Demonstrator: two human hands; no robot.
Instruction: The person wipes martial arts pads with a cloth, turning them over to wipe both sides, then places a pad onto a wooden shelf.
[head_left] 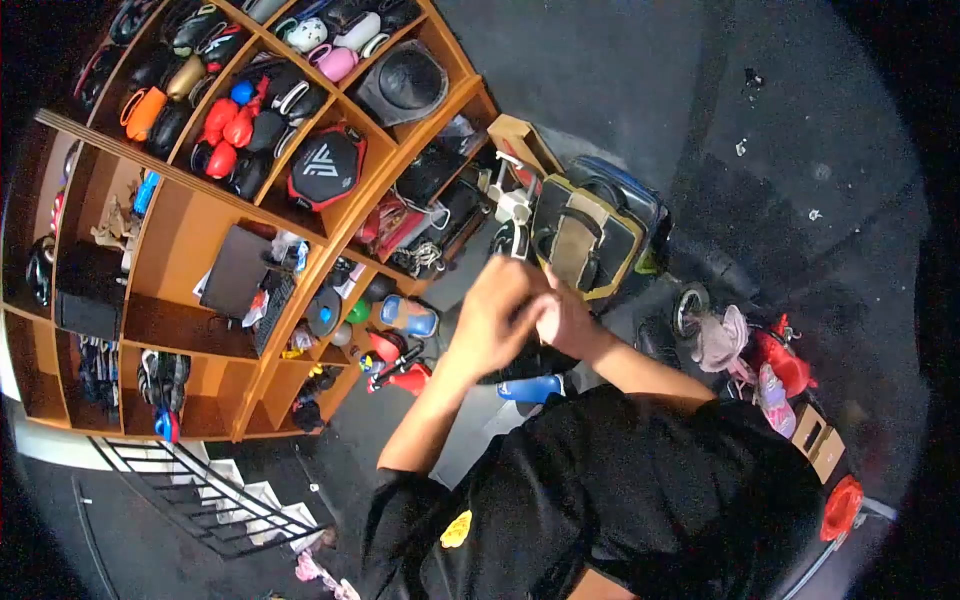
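Note:
My left hand (497, 312) is closed in a fist in front of my chest. My right hand (563, 322) meets it from the right, its fingers curled against the left one. Whatever lies between the fingers, if anything, is hidden. Just past the left hand a black item with a white band (517, 240) shows, partly covered. Beyond the right hand is a black and tan padded piece (578, 245). Below the hands a blue pad (530, 388) is partly visible.
A wooden shelf unit (330, 235) on the left holds boxing gloves (238, 127) and a black hexagonal pad (327, 167). A child's pink bike (722, 340) and a cardboard box (818, 442) stand at right. A staircase railing (190, 497) is at lower left.

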